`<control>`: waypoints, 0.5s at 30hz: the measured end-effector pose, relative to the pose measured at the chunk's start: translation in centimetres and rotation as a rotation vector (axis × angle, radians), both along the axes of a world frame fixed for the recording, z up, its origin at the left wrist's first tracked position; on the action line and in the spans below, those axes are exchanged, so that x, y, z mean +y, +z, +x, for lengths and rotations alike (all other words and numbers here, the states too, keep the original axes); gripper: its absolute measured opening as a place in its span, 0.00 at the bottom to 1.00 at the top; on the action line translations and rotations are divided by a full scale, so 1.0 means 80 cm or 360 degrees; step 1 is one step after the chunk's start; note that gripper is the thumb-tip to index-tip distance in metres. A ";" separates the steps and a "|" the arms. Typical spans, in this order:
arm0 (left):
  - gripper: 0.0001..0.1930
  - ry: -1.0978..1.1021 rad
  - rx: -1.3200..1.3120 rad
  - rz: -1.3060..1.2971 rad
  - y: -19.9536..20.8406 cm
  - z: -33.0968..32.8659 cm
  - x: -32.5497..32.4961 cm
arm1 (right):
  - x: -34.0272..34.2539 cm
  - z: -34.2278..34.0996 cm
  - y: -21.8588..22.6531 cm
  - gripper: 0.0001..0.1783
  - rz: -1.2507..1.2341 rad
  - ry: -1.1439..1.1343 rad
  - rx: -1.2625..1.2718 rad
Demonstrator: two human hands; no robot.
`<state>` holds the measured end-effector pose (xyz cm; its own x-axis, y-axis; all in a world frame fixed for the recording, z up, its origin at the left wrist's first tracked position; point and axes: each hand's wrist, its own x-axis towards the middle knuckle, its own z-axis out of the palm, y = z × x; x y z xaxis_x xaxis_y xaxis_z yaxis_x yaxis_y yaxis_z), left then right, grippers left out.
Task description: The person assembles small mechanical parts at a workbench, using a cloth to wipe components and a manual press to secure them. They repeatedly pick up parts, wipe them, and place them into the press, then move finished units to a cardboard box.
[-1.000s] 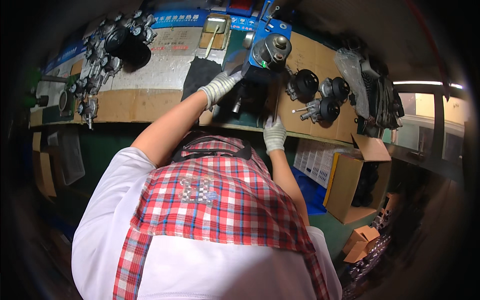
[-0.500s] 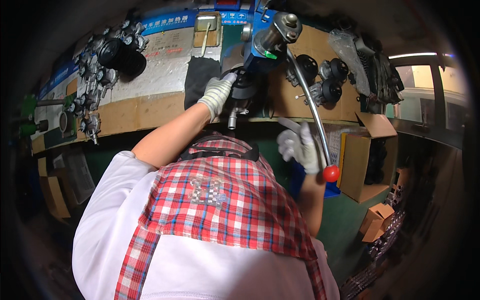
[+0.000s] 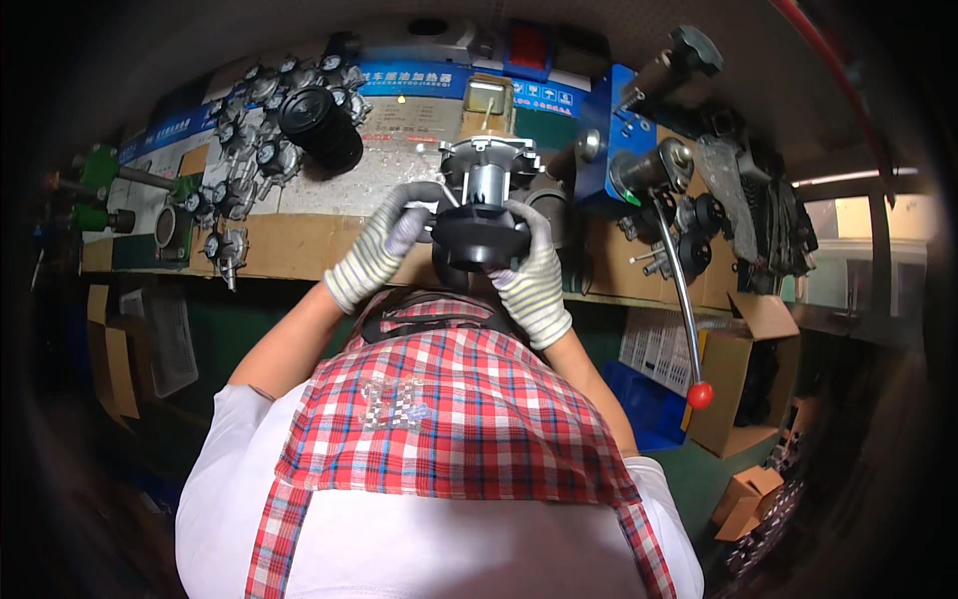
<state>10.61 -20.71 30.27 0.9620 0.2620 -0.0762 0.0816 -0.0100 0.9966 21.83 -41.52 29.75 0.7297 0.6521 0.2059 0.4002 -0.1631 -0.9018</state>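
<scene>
left hand + right hand clasp pump part | lever near right | bench edge beneath

A long blue sign runs along the back wall. Open brown cartons stand at right; smaller cartons sit lower.

Two gloved hands, left and right, gripped one water pump. One lever with a red knob hung at right. One black cylindrical filter lay on the surface. Several similar pumps were heaped there, too crowded to count.
</scene>
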 end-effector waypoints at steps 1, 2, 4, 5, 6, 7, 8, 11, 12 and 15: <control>0.34 0.0045 0.0082 -0.0160 -0.002 -0.002 0.013 | -0.002 0.000 0.005 0.43 0.0138 0.0110 -0.0197; 0.34 0.0010 0.0090 -0.0291 0.003 -0.003 0.020 | 0.004 -0.004 0.004 0.42 0.0180 0.0077 -0.0450; 0.34 -0.0045 0.0132 -0.0366 0.022 -0.005 0.026 | 0.011 -0.008 -0.011 0.39 0.0231 0.0015 -0.0845; 0.34 -0.0073 0.0178 -0.0313 0.034 -0.006 0.026 | 0.014 -0.008 -0.016 0.38 0.0288 0.0079 -0.0905; 0.31 -0.0213 0.0205 -0.0160 0.039 -0.004 0.033 | 0.016 -0.010 -0.021 0.37 0.0263 0.0066 -0.1000; 0.31 -0.0226 0.0198 -0.0112 0.039 -0.004 0.032 | 0.019 -0.012 -0.024 0.36 0.0237 0.0050 -0.1095; 0.30 -0.0239 0.0194 -0.0059 0.038 -0.003 0.030 | 0.021 -0.017 -0.018 0.32 0.0182 0.0044 -0.1129; 0.29 -0.0268 0.0236 -0.0105 0.028 -0.003 0.031 | 0.024 -0.014 -0.019 0.26 0.0063 0.0100 -0.1220; 0.28 -0.0304 0.0307 -0.0138 0.025 -0.002 0.032 | 0.024 -0.016 -0.016 0.26 -0.0040 0.0111 -0.1254; 0.25 -0.0205 0.0265 -0.0271 0.009 0.006 0.013 | 0.019 -0.020 -0.018 0.24 -0.0257 0.0118 -0.1429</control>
<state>11.11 -19.71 31.02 0.9572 0.1080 -0.2685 0.2533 0.1358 0.9578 20.19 -40.03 28.29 0.2944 0.7611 0.5779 0.9546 -0.2060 -0.2150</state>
